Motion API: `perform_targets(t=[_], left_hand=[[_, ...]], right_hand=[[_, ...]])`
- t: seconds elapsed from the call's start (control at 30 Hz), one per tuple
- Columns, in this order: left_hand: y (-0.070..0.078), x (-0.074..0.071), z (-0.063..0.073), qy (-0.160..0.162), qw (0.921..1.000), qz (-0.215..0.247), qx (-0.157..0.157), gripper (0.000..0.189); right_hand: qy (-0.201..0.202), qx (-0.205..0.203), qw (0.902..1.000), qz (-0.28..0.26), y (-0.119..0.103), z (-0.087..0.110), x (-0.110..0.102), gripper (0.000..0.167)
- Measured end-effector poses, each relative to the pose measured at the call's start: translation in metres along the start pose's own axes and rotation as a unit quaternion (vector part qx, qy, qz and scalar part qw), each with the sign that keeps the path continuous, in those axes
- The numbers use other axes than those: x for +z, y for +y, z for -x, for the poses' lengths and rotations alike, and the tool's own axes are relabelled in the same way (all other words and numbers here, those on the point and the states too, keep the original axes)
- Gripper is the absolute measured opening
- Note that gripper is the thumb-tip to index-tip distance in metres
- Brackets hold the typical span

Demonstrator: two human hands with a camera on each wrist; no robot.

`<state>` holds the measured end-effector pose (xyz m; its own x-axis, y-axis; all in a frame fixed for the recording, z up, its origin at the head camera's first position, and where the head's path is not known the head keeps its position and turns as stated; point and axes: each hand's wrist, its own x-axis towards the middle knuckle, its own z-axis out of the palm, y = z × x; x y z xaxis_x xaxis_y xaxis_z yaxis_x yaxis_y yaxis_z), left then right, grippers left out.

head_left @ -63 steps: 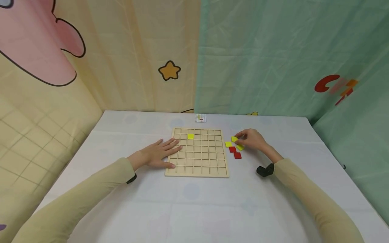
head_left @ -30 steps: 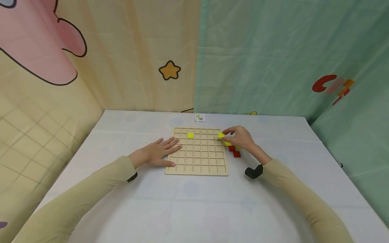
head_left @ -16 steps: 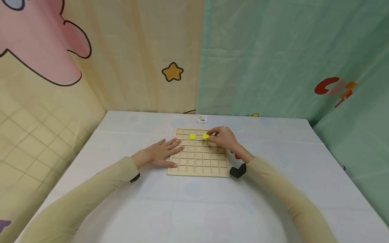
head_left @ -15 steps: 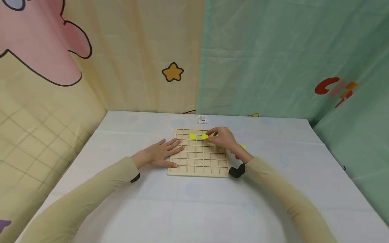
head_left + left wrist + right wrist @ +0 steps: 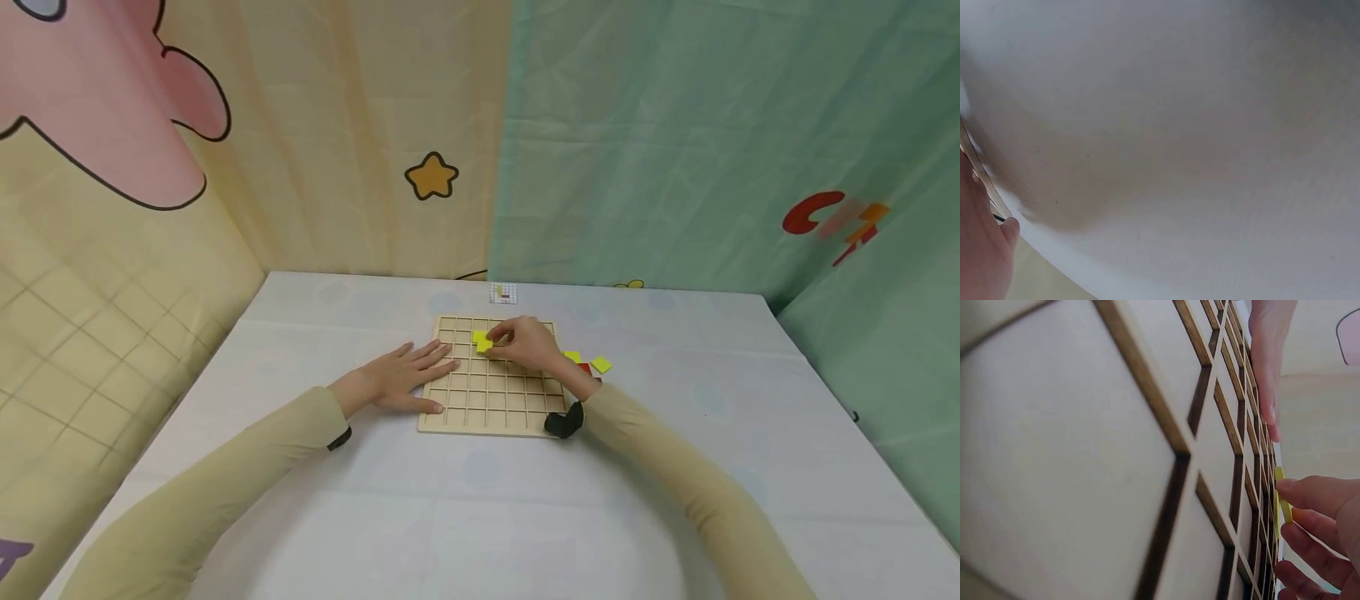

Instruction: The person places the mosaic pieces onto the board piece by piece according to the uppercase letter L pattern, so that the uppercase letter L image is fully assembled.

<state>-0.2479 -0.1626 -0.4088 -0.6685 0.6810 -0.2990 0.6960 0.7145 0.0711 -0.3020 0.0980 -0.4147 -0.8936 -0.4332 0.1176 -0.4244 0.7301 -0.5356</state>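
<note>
A wooden grid board (image 5: 480,400) lies flat on the white table. My left hand (image 5: 401,379) rests with spread, straight fingers on its left edge. Thumb and fingers of my right hand (image 5: 525,343) pinch a yellow square tile (image 5: 483,345) over the board's upper left part. Another yellow tile (image 5: 477,335) sits in a cell of the second row, partly overlapped by the held one. In the right wrist view the pinched tile (image 5: 1284,500) stands tilted close to the grid. The left wrist view catches only part of the left hand (image 5: 985,244) beside the board's edge.
Right of the board lie loose yellow tiles (image 5: 602,365) and red tiles (image 5: 585,368), partly behind the right forearm. A small card with a printed colored grid (image 5: 503,293) lies beyond the board. Curtains (image 5: 645,150) hang behind the table.
My right hand has picked up a yellow tile from the loose ones and carried it left across the board, beside the seated yellow tile. The left hand stays on the board's edge.
</note>
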Motion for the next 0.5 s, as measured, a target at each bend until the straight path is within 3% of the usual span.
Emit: perform_targets(t=[0.5], left_hand=[[-0.0009,0.0011,0.0001,0.001,1.0,0.0,-0.004,0.081]], right_hand=[[-0.038,0.005,0.9993,0.0,-0.0038,-0.0061,0.007,0.03]])
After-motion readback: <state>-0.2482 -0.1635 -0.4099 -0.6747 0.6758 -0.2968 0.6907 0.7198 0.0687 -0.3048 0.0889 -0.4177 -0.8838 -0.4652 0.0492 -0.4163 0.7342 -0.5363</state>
